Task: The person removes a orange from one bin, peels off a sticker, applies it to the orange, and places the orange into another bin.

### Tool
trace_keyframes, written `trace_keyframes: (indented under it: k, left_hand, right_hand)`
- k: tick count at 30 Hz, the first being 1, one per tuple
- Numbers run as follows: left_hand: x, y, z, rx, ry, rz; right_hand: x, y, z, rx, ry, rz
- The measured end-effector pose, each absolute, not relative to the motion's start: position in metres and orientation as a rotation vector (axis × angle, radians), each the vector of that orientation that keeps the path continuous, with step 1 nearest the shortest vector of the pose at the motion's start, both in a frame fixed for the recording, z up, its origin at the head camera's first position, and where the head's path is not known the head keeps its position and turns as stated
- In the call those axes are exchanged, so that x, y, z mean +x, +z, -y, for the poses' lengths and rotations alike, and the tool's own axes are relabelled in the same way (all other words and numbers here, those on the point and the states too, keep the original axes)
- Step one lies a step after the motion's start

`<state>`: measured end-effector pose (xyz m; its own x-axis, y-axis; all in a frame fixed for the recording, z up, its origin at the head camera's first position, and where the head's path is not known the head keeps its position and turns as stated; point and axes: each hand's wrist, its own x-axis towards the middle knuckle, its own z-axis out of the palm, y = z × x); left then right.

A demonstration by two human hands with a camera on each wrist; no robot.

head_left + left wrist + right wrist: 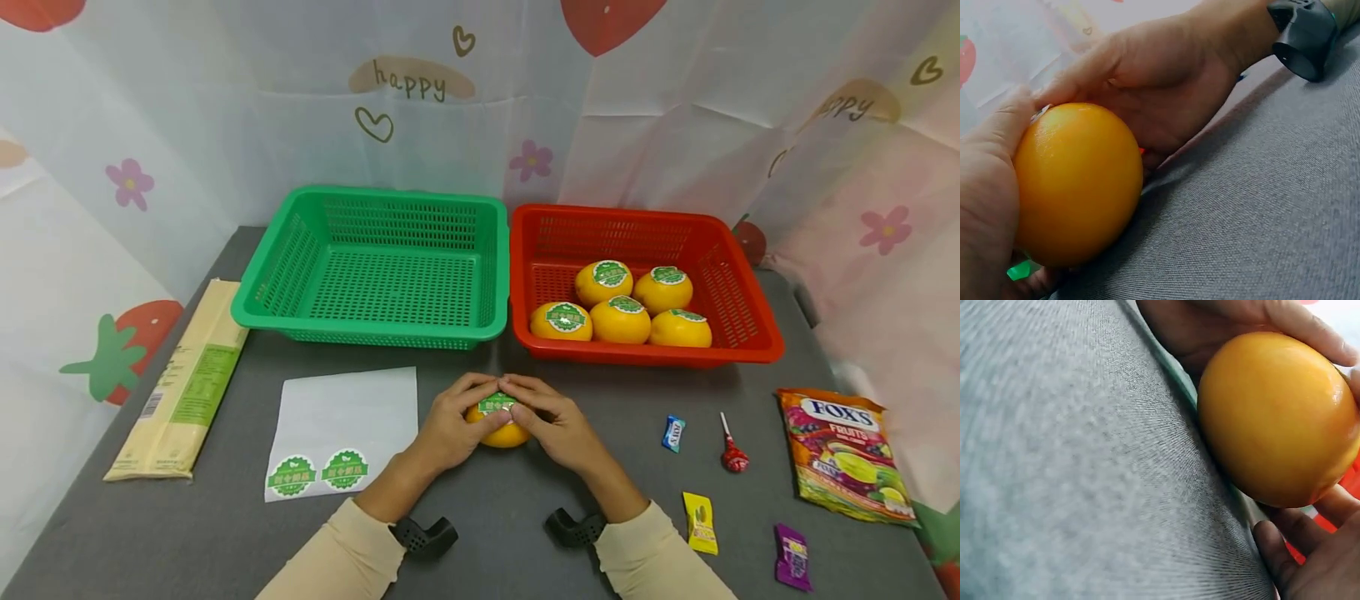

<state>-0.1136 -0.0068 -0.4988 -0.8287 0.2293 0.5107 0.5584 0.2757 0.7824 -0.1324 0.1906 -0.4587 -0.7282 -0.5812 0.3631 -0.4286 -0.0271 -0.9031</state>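
Observation:
Between my two hands, an orange [506, 436] rests on the grey cloth with a green-and-white round sticker [493, 403] on its top. My left hand [452, 423] cups its left side, and the thumb lies over the front of the fruit. From the other side, my right hand [557, 423] holds it, thumb at the sticker's edge. The fingertips of both hands meet behind the sticker and partly cover it. In the left wrist view the orange [1079, 187] shows its bare, smooth side; so it does in the right wrist view, where the orange [1272, 419] sits low against the cloth.
A white sheet [345, 408] with two green stickers lies left of my hands. Behind stand a green basket [367, 333] and a red basket [652, 350] holding several stickered oranges. A pale long packet [180, 383] lies left; sweets and a candy bag [847, 458] lie right.

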Motion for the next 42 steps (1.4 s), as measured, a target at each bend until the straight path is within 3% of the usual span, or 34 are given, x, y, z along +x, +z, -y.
trace_keyframes:
  k: [12,35,42]
  left_hand:
    - [-0.109,-0.472,0.01,-0.71,-1.802,2.251]
    - [-0.119,-0.497,0.011,-0.687,-1.792,2.291]
    - [-0.106,-0.477,0.007,-0.606,-1.796,2.33]
  right_hand:
    - [-0.134,-0.455,-0.19,-1.034,-1.832,-2.145]
    - [-0.134,-0.448,-0.193,-0.97,-1.757,-2.216]
    - [-0.14,-0.438,-0.213,-1.076,-1.919,-2.309]
